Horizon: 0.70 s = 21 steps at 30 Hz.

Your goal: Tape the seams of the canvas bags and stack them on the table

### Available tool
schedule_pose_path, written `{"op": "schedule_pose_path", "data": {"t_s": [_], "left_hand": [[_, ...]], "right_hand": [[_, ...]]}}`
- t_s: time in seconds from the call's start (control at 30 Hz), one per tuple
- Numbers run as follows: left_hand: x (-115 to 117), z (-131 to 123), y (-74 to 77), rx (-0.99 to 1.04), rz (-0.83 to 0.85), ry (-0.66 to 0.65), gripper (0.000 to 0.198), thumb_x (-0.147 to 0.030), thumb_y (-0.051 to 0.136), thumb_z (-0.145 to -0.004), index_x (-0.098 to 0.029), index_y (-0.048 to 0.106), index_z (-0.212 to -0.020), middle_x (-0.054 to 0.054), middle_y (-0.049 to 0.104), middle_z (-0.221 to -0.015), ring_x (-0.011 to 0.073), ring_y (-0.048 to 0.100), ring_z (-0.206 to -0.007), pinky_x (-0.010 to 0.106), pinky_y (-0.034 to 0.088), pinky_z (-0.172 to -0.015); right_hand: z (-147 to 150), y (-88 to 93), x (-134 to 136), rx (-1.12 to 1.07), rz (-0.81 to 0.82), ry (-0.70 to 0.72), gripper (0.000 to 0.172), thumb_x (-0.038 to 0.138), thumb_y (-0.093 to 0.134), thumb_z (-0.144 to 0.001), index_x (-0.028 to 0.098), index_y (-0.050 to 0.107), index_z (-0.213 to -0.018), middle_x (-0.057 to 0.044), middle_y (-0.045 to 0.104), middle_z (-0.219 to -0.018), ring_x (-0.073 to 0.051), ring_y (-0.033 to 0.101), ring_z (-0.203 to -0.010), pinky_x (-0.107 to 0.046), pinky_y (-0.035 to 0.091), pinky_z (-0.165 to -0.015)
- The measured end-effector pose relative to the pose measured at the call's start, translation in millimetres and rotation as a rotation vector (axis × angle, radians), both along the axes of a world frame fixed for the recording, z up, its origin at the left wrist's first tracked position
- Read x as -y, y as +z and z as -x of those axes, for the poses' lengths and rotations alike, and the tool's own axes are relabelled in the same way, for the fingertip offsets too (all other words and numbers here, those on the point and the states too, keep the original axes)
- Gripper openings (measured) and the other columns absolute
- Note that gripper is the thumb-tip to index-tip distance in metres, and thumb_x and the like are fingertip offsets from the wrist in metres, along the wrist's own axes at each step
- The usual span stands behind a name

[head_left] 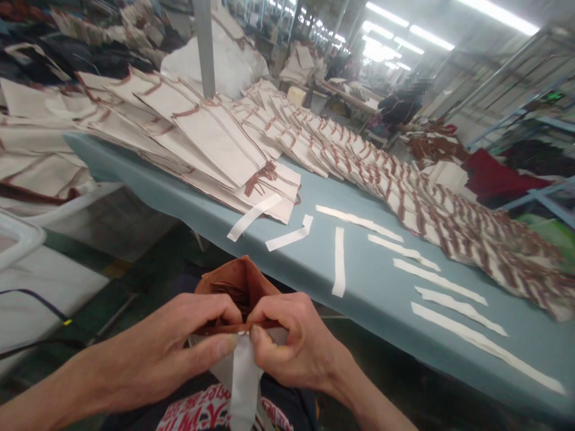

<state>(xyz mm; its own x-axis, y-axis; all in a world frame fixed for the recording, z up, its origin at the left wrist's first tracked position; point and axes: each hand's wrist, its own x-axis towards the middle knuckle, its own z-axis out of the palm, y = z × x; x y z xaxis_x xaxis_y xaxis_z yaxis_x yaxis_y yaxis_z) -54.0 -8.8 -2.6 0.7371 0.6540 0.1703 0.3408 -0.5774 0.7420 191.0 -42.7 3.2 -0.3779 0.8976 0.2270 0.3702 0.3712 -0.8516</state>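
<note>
In front of my lap is a bag (260, 280) with a brown inside, its mouth gaping upward. Dark brown strands show inside it. My left hand (197, 335) pinches the near brown-trimmed rim between thumb and fingers. Close beside it, my right hand (299, 335) is closed on the same rim, thumb and forefinger pressed together. A white fabric strip (245, 383) hangs down from the rim between my two thumbs. Whether the strip is fastened there I cannot tell.
A blue-covered table (309, 275) runs across ahead, with several loose white strips (339, 263) on it. Cream bags with brown trim (211, 137) lie piled at left; a long overlapping row (359, 161) stretches right. A grey post (204, 48) stands behind. A person (399, 108) is farther off.
</note>
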Motion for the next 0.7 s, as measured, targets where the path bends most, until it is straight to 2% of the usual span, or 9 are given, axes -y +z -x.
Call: {"op": "schedule_pose_path", "data": {"t_s": [0.07,0.17,0.23,0.3,0.4,0.47,0.53,0.63,0.7], "left_hand": [[-4,-2,-5.4,0.029,-0.047,-0.083,0.042,-0.03,0.045,-0.123,-0.025,0.065,-0.087,-0.006,0.072,-0.076,0.0119,0.067,-0.064,0.021,0.048,-0.06],[-7,-1,-20.3,0.069,-0.309,-0.11,0.047,-0.03,0.04,-0.127,-0.025,0.056,-0.084,-0.006,0.064,-0.072,0.0134,0.058,-0.059,0.029,0.04,-0.059],[-7,3,-30.4,0.081,-0.394,-0.09,0.047,-0.03,0.04,-0.128,-0.025,0.054,-0.084,-0.006,0.061,-0.07,0.0139,0.054,-0.057,0.032,0.037,-0.059],[-8,9,-36.4,0.081,-0.322,-0.084,0.046,-0.034,0.044,-0.128,-0.025,0.053,-0.083,-0.007,0.059,-0.069,0.0128,0.054,-0.057,0.031,0.036,-0.058],[-12,14,-33.0,0.069,-0.073,-0.098,0.05,-0.049,0.058,-0.122,-0.024,0.054,-0.08,-0.009,0.056,-0.067,0.0113,0.05,-0.057,0.027,0.034,-0.055],[-15,11,-23.7,0.044,0.079,-0.112,0.051,-0.053,0.057,-0.121,-0.023,0.058,-0.08,-0.007,0.059,-0.07,0.0122,0.051,-0.062,0.026,0.036,-0.059],[-18,3,-13.0,0.038,0.183,-0.12,0.05,-0.049,0.051,-0.122,-0.022,0.057,-0.079,-0.006,0.058,-0.073,0.0133,0.051,-0.066,0.026,0.037,-0.061],[-21,-11,-3.3,0.085,0.291,-0.091,0.05,-0.043,0.054,-0.117,-0.023,0.046,-0.072,-0.008,0.044,-0.069,0.0125,0.04,-0.062,0.027,0.03,-0.056],[-19,-17,-3.2,0.11,0.358,-0.061,0.05,-0.043,0.057,-0.114,-0.024,0.042,-0.07,-0.009,0.036,-0.067,0.0113,0.034,-0.059,0.026,0.026,-0.052]], "right_hand": [[1,-4.9,2,-0.016,-0.132,0.01,0.012,0.014,0.059,-0.079,0.02,0.067,-0.074,0.002,0.072,-0.067,-0.01,0.058,-0.056,-0.022,0.041,-0.058],[5,-15.9,3,-0.041,-0.204,-0.001,0.013,0.012,0.058,-0.079,0.021,0.067,-0.074,0.001,0.074,-0.067,-0.01,0.06,-0.054,-0.022,0.043,-0.057],[7,-23.6,3,-0.048,-0.185,-0.012,0.015,0.013,0.058,-0.08,0.022,0.068,-0.073,0.001,0.074,-0.065,-0.011,0.059,-0.052,-0.022,0.043,-0.056],[9,-29.8,3,-0.045,-0.154,-0.007,0.015,0.014,0.059,-0.082,0.022,0.069,-0.074,0.001,0.074,-0.065,-0.011,0.059,-0.052,-0.022,0.044,-0.056],[6,-31.7,2,-0.022,-0.143,0.034,0.016,0.016,0.06,-0.084,0.022,0.074,-0.078,0.001,0.075,-0.067,-0.013,0.061,-0.054,-0.024,0.047,-0.059],[2,-26.8,-2,0.012,-0.165,0.065,0.017,0.015,0.062,-0.086,0.022,0.077,-0.083,0.001,0.076,-0.069,-0.014,0.062,-0.057,-0.026,0.048,-0.063],[-2,-18.4,-7,0.076,-0.167,0.113,0.016,0.016,0.065,-0.093,0.022,0.078,-0.086,0.0,0.077,-0.071,-0.015,0.063,-0.061,-0.028,0.048,-0.067],[-8,-4.8,-18,0.166,-0.139,0.191,0.021,0.024,0.067,-0.106,0.022,0.077,-0.088,-0.002,0.081,-0.077,-0.018,0.065,-0.068,-0.032,0.047,-0.072],[-11,2.0,-22,0.184,-0.138,0.22,0.024,0.026,0.067,-0.11,0.022,0.076,-0.089,-0.004,0.084,-0.083,-0.019,0.067,-0.072,-0.035,0.048,-0.076]]}}
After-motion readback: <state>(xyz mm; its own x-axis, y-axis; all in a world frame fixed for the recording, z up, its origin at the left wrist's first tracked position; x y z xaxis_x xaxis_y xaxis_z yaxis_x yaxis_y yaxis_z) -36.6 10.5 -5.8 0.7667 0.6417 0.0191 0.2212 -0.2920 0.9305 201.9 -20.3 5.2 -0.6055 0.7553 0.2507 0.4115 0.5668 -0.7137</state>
